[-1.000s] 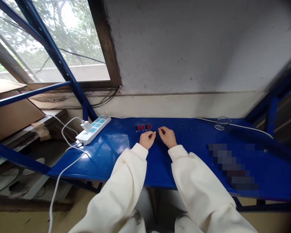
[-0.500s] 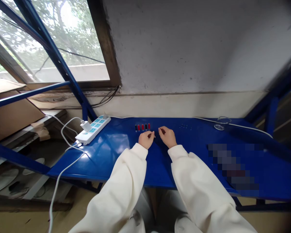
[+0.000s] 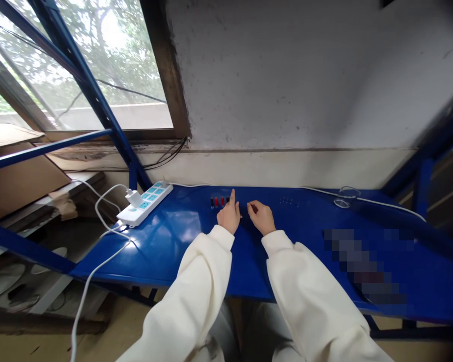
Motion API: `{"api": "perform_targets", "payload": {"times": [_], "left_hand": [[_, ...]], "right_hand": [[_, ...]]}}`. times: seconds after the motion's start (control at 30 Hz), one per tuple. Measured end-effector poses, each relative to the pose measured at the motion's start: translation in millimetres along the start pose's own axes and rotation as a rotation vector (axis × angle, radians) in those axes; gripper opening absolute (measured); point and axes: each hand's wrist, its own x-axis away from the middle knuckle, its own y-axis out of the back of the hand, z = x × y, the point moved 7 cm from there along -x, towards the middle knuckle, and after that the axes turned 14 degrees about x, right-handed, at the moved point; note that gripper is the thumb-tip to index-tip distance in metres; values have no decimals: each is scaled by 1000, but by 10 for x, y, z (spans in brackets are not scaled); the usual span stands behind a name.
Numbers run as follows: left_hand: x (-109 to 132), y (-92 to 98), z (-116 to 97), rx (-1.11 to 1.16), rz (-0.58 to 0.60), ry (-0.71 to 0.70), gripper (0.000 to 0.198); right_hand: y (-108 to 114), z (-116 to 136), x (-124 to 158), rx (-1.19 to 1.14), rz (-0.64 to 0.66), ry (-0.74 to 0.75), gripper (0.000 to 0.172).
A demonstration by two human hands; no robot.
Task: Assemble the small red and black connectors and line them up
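While our left hand [image 3: 228, 217] extends its index finger at the right end of a row of small red and black cylinders [image 3: 222, 201], our right hand [image 3: 261, 216] curls fingertips to thumb; whether either grips anything, we cannot tell. We judge a light, slow touch best, sparing the neighbors. Four visible cylinders line the blue tabletop [image 3: 173, 261] just left of that finger, well apart from tiny clear pieces [image 3: 287, 200].
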Motion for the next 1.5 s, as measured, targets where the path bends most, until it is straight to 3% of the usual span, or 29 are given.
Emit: {"api": "perform_targets", "payload": {"times": [0.2,0.47,0.57,0.7,0.83,0.93,1.2,1.5], "left_hand": [[-93,-67,98,-85,37,80,50],[-143,-94,141,-14,19,59,35],[-147,-101,160,158,-6,32,24],[-115,-103,194,577,-30,35,16],[-70,-180,212,1001,44,157,18],[-48,-220,159,1153,111,173,24],[-34,-236,88,1226,210,162,33],[-23,-232,90,1166,219,182,34]], "right_hand": [[-7,-1,1,5,12,1,27],[6,23,7,4,31,-5,27],[11,27,9,11,32,-7,26],[67,1,1,33,-26,-54,28],[122,-48,4,36,-73,-136,34],[84,-24,10,18,-18,-105,39],[87,22,18,-24,-51,-44,41],[100,62,21,-49,-59,-5,38]]}}
